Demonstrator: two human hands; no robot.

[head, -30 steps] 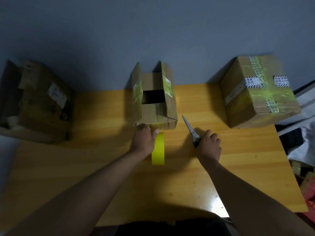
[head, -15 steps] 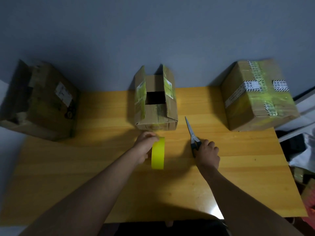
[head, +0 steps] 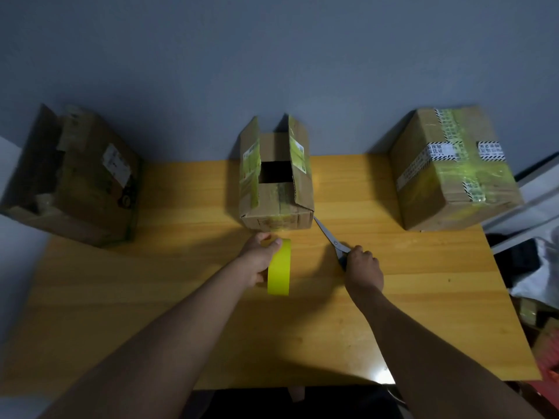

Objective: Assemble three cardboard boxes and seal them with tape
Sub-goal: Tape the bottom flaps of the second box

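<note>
Because the middle cardboard box (head: 276, 182) stands at the table's (head: 181, 328) far edge with its top flaps still open, its long axis running away from us, we find it straight ahead of both hands. Our left hand (head: 258, 261) grips the yellow tape roll (head: 279, 267) just short of its near face. Our right hand (head: 361, 267) grips scissors (head: 329, 237), blades touching the box's near right corner. We judge the left nearer.
</note>
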